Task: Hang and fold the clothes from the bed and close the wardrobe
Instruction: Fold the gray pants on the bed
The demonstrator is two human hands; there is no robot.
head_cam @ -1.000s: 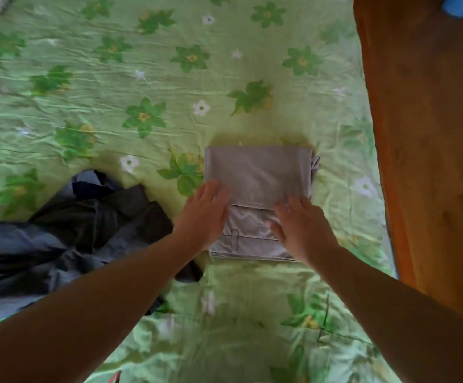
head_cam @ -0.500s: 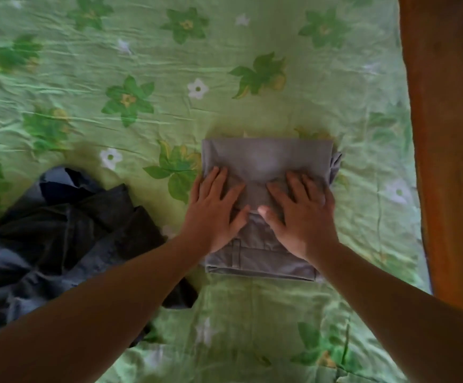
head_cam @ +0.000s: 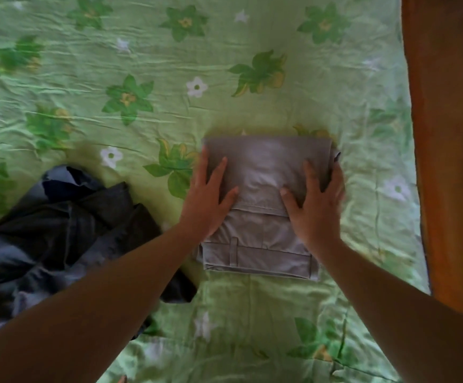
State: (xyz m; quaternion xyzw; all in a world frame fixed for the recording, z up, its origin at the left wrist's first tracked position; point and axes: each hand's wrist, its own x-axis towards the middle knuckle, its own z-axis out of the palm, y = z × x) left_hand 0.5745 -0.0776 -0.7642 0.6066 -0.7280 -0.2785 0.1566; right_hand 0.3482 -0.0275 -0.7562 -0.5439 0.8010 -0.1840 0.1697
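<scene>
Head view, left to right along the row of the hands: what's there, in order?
Dark crumpled clothes → left hand → folded grey trousers → right hand → green floral sheet → brown wooden panel. Both hands lie flat on the trousers, one towards each side edge.

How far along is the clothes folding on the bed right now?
Done: the grey trousers lie folded into a rectangle on the green floral bedsheet. In hand: the left hand and right hand press flat on them. Remaining: the crumpled dark blue garment beside them; no wardrobe in view.
</scene>
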